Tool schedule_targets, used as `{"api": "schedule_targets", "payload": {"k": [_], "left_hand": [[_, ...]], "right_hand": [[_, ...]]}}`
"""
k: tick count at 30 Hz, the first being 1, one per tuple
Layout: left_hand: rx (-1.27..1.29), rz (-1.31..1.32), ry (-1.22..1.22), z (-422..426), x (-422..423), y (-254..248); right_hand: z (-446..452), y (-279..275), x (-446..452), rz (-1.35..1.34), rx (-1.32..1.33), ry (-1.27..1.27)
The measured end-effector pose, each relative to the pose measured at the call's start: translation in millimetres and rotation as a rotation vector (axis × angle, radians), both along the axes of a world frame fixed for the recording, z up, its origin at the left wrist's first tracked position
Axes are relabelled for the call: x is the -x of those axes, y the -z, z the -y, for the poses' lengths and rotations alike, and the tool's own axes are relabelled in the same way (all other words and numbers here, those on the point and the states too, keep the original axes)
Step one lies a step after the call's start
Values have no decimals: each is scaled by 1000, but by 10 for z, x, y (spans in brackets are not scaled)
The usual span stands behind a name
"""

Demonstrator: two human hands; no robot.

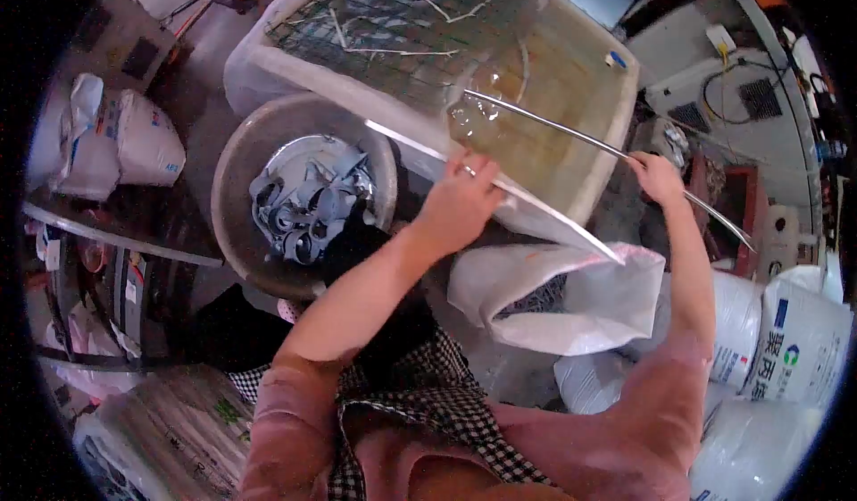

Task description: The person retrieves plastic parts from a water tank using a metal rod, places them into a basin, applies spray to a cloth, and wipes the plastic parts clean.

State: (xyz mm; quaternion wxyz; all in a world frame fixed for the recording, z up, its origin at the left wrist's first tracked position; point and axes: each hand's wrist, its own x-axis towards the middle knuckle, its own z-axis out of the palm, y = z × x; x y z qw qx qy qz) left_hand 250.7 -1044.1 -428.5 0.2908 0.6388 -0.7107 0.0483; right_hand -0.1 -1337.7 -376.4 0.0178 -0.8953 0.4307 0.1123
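Observation:
My left hand (460, 199) is closed on a long white strip (558, 220) that lies slantwise along the near edge of a pale tub (326, 83). In my right hand (658, 179) is a thin metal rod (553, 126), gripped near its middle. Its far end reaches over the murky water (553, 81) in the tub. Below the strip stands an open white sack (580, 322) with small grey pieces inside. To the left, a round basin (234, 157) holds grey curled pieces (308, 220).
Green netting (393, 19) with white sticks covers the tub's left part. Full white sacks stand at the left (147, 139) and lower right (803, 340). A dark red frame (745, 202) and a grey cabinet (750, 99) are at the right.

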Motion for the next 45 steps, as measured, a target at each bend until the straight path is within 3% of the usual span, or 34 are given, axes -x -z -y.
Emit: {"api": "schedule_targets", "payload": {"k": [5, 7, 11, 14, 16, 18, 19, 20, 21, 22, 23, 24, 26, 28, 30, 31, 33, 34, 35, 36, 37, 39, 41, 45], "left_hand": [[55, 14, 19, 49, 28, -15], [45, -4, 22, 72, 18, -11], [4, -18, 7, 119, 64, -16], [23, -16, -16, 99, 122, -109], [47, -27, -59, -68, 54, -307], [100, -317, 27, -349, 0, -564], [85, -323, -15, -556, -88, -638], [-35, -851, -50, -841, -231, -696], [-67, -737, -144, -1151, -521, -663], [-103, -624, -235, -1460, -816, -628], [-136, -738, -511, -1802, -1131, -308], [-213, -927, -771, -2045, -1312, -537], [-90, -844, -1064, -2668, -1866, -323], [51, -943, -1160, -2981, -2145, -341], [150, -1037, -1125, -3155, -2383, -223], [199, -1132, -1135, -3153, -2463, -165], [182, -1193, -1127, -3143, -2509, 39], [167, -1229, -1125, -3123, -2497, 113], [165, -1280, -1098, -3068, -2406, 117], [140, -1271, -1082, -3102, -2374, 168], [115, -1263, -1065, -3173, -2323, 217], [67, -1213, -1039, -3317, -2342, 179], [176, -1318, -1005, -3395, -2361, 102], [137, -1327, -1206, -3476, -2497, 92]], "right_hand": [[-328, -448, 1127, 155, -34, 117], [-278, -268, 1348, 273, -119, 192], [-119, 342, 980, 390, -216, 71], [153, 968, 541, 278, -333, -60], [309, 1332, 312, -46, -341, -78], [440, 1359, 171, -69, -419, -175], [601, 1344, 109, -66, -364, -222], [691, 1266, 37, -61, -306, -259], [653, 983, -193, -31, -193, -123], [736, 783, -340, 94, -35, -149], [582, 434, -607, 326, -18, -211], [326, 19, -908, 494, 6, -289], [-300, -593, -1528, 700, 210, -437], [-1020, -925, -2158, 832, 132, -535], [-1762, -922, -2751, 870, -109, -738], [-2255, -860, -3096, 716, -226, -718], [-2759, -266, -3760, 357, -456, -790], [-2764, 425, -4094, 178, -354, -977], [-2827, 981, -4378, 0, -470, -1024], [-2878, 1642, -4586, -222, -367, -1028], [-2945, 2086, -4708, -432, -398, -879], [-2794, 3218, -4628, -288, -115, -923], [-2637, 3895, -4454, 114, 310, -1129], [-2637, 4041, -4557, -92, 165, -1040]]}}
